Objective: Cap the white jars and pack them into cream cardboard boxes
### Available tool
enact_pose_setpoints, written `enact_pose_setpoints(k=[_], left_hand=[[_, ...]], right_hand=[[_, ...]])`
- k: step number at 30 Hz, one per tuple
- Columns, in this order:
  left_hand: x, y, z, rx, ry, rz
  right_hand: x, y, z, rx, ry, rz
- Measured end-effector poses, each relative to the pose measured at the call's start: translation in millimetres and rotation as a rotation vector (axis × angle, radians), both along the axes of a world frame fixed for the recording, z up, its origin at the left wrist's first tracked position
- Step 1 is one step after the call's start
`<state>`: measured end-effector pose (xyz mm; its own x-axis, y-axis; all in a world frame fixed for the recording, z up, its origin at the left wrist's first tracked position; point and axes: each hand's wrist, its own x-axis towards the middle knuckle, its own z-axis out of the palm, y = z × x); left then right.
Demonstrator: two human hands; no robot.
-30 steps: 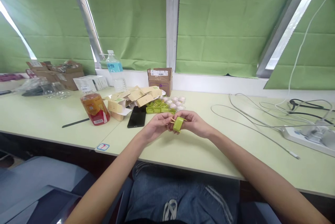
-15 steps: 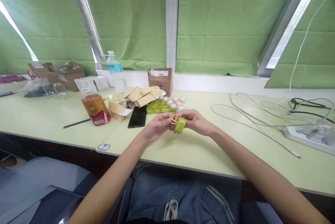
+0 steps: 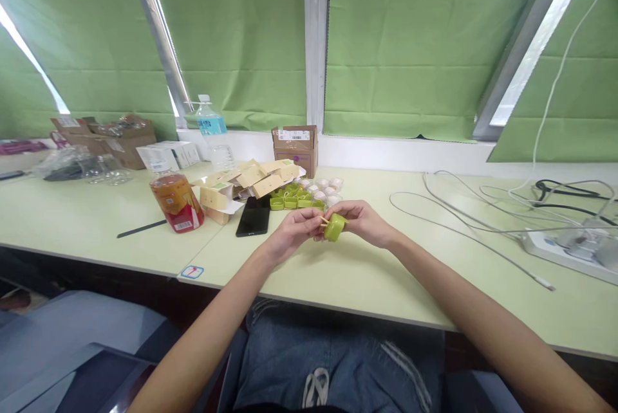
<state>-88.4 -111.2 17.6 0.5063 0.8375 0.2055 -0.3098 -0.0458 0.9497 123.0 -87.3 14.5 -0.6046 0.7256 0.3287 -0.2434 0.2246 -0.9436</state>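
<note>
Both hands were up above the near part of the pale table [image 3: 386, 284], fingers drawn in narrow. The left hand [image 3: 292, 231] appeared to pinch a thin yellow strand [image 3: 324, 220]; the right hand [image 3: 364, 221] gripped a small green piece [image 3: 335, 228] from its right side. Exact fingertip contact was partly hidden.

Risks, as judged: the hold looked light and rested on fingertips, so a slip of the right hand could have dropped the piece onto the table or over the near edge. Too hard a pull by the left hand could have freed or strained the strand; a twist between the hands could have kinked it. Fingers crowding the join could have hidden a poor fit.

Appearance: the piece was glossy yellow-green, short and rounded, probably moulded plastic, and was held tilted with the strand at its left side. Whether it was hollow could not be told. Similar green pieces [image 3: 290, 202] lay beyond the hands, slightly left, next to small pale items [image 3: 329, 192] and a dark phone [image 3: 253, 215].
</note>
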Motion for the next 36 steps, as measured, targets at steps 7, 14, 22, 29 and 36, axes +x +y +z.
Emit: enact_pose_setpoints(k=[7, 14, 22, 29, 36], left_hand=[[-0.6, 10.9, -9.6, -0.09, 0.029, 0.203], [0.7, 13.0, -12.8, -0.061, 0.181, 0.334], [3.4, 15.0, -18.8, -0.013, 0.326, 0.371], [5.1, 13.5, -20.9, 0.0, 0.364, 0.364], [5.0, 16.2, -23.4, 0.016, 0.394, 0.368]], right_hand=[[-0.9, -1.4, -3.0, -0.014, 0.029, -0.094], [-6.7, -3.0, -6.2, -0.041, 0.027, -0.131], [-5.0, -2.4, -11.2, -0.018, 0.004, -0.109], [-3.1, -4.2, -12.0, 0.03, -0.033, -0.12], [-5.0, -4.8, -12.4, 0.023, -0.054, -0.131]])
